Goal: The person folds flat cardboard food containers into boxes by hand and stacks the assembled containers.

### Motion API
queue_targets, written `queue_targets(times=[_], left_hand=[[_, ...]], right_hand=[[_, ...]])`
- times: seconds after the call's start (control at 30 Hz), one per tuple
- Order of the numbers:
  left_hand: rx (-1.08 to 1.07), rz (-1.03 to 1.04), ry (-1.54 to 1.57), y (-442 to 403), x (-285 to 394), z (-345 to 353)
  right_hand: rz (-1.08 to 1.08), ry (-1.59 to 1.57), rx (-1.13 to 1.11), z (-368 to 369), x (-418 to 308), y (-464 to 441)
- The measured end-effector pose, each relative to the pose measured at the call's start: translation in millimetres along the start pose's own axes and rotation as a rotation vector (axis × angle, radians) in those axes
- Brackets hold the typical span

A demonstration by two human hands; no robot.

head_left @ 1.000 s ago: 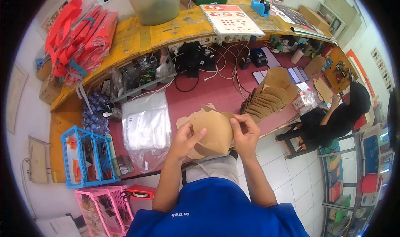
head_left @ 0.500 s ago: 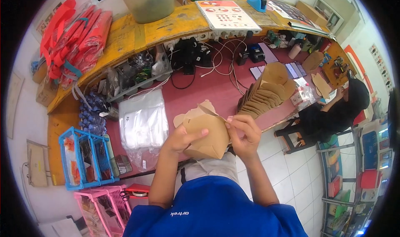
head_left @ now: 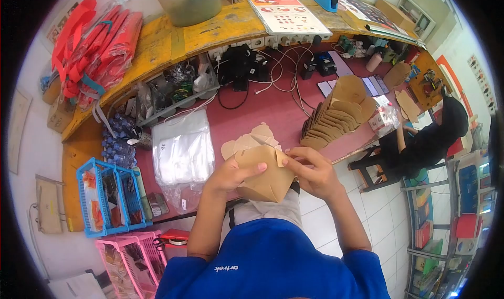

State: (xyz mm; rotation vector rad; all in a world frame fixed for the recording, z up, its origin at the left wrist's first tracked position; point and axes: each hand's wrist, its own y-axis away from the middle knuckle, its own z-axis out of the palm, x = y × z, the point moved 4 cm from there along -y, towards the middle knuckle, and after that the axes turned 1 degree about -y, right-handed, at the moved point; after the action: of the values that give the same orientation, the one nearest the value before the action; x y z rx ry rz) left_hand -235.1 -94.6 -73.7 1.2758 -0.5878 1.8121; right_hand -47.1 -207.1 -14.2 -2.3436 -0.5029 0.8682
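Observation:
A brown cardboard takeout box (head_left: 269, 179) is held up in front of my body, partly formed, with its top flaps standing up on the far side. My left hand (head_left: 229, 175) grips its left side, thumb lying across the near panel and the other fingers hidden behind. At the right upper edge, my right hand (head_left: 314, 172) pinches a small folded flap between thumb and fingers. Beyond it to the right stands a nested stack of similar boxes (head_left: 336, 115). Clear plastic bags (head_left: 184, 147) lie in a pile to the left.
Cables and a grey tray (head_left: 181, 97) line the back of the red tabletop (head_left: 239, 118), under a yellow shelf (head_left: 210, 34). Blue baskets (head_left: 113, 196) and pink baskets (head_left: 131, 262) stand at left. A person in black (head_left: 441, 136) sits at the right.
My right hand has turned and pressed the raised corner flap down against the box's right side. My left hand keeps its hold. The seated person's arm has shifted.

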Motion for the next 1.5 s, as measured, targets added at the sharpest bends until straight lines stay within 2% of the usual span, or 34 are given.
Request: queue_targets(times=[0.13,0.2,0.3,0.43,0.93,1.23,1.43,1.5], left_hand=[[-0.009,0.004,0.013,0.8,-6.1,-3.2],[0.026,-0.095,0.067,1.4,-9.1,-4.1],[0.042,-0.101,0.086,2.3,-5.2,-1.3],[0.038,-0.057,0.070,3.1,0.3,1.2],[0.036,-0.048,0.013,6.3,6.5,7.7],[0.029,-0.029,0.021,5.1,4.7,12.1],[0.032,-0.003,-0.045,7.1,13.0,15.1],[0.051,0.012,-0.043,9.5,15.1,20.9]], right_hand=[[0.004,-0.002,0.016,3.2,1.6,2.7],[0.005,-0.012,0.026,2.9,3.0,4.1],[-0.011,-0.037,0.024,2.3,0.7,2.8],[0.024,-0.102,0.011,1.3,-1.1,3.8],[0.048,0.011,0.015,3.1,-4.1,7.4],[0.017,0.013,0.106,7.3,-3.6,10.4],[0.078,-0.027,0.090,10.1,-10.2,9.7],[0.171,-0.159,0.136,11.7,-7.0,12.4]])
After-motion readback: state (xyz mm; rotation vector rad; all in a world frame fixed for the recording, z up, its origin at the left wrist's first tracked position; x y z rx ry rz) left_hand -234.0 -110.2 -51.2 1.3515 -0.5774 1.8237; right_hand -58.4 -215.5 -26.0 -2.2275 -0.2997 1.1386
